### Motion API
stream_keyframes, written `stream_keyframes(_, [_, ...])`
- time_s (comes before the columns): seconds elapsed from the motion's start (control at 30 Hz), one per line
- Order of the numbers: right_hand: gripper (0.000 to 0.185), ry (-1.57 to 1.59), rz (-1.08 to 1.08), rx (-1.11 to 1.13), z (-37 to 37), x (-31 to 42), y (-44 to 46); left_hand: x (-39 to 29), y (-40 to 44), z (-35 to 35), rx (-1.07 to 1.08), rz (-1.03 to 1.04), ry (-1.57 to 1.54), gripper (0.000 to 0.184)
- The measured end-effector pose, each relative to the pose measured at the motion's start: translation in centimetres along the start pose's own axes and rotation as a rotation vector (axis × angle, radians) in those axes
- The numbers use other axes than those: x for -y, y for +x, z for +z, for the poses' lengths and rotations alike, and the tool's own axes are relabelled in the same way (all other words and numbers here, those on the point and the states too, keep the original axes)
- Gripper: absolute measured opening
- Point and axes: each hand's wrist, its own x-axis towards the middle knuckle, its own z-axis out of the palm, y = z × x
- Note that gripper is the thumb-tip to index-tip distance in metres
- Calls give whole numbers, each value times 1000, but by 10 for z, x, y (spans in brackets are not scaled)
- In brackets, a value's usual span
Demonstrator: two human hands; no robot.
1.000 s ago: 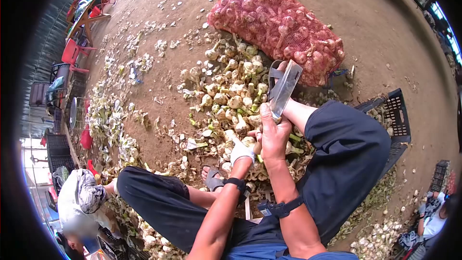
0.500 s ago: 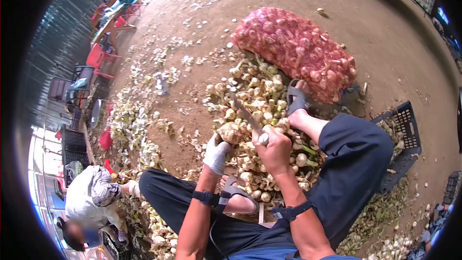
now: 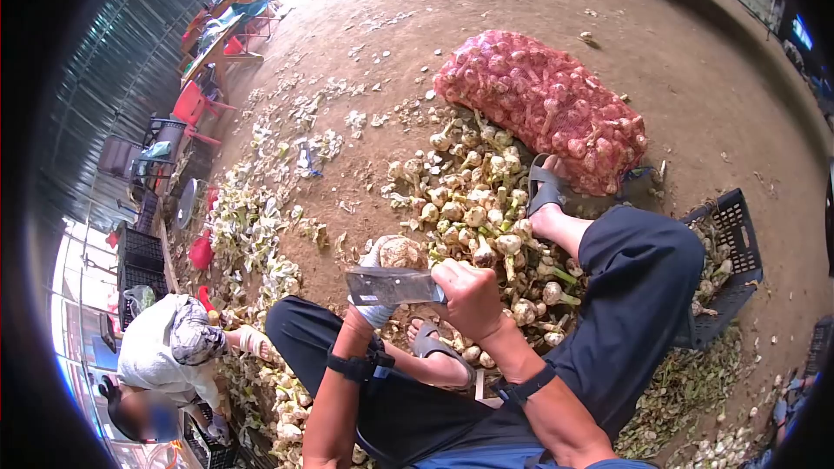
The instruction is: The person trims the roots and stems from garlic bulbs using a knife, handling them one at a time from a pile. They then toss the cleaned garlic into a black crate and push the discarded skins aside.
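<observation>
My left hand point(image 3: 373, 314), in a white glove, is closed around a large garlic bulb point(image 3: 400, 252). In my right hand point(image 3: 473, 298), which is bare, is the handle of a wide-bladed knife point(image 3: 391, 287). The blade lies flat and points left, passing in front of my left hand and just below the bulb. Part of the gloved hand is hidden behind the blade. On the ground between my feet spreads a heap of garlic bulbs point(image 3: 469, 200) with stems.
A red net sack full of garlic point(image 3: 547, 104) lies beyond the heap. To my right stands a black plastic crate point(image 3: 738, 226) with trimmings. Peelings point(image 3: 252, 217) litter the ground at left, where another person point(image 3: 161, 356) bends over. Red chairs point(image 3: 193, 104) stand along the wall.
The knife has swung from pointing up and away to lying across, pointing left, near my left hand. My right hand has moved left and nearer to me. The bulb stays in my left hand.
</observation>
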Motion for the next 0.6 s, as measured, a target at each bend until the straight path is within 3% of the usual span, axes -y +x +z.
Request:
stream_keyframes(0.13, [14,-17,18,-16,3,-2,-2,-1,2,5,-31,46,51,62])
stream_keyframes(0.2, [13,-12,40,-48,11,-6,-5,22,8,0,-36,133,247,56])
stream_keyframes(0.3, [5,11,-2,-133,49,-30,-21,43,-6,-12,-69,79,313,52])
stream_keyframes(0.33, [4,-36,-27,-229,54,-29,-21,59,-11,-20,-87,45,279,51])
stream_keyframes(0.47, [6,-31,121,-187,55,-30,-26,193,-9,-84,-144,-16,120,46])
stream_keyframes(0.57, [8,-13,154,-218,47,-29,-32,222,15,-112,-95,129,535,39])
stream_keyframes(0.6, [9,25,160,-206,47,-28,-33,212,18,-117,-90,253,902,35])
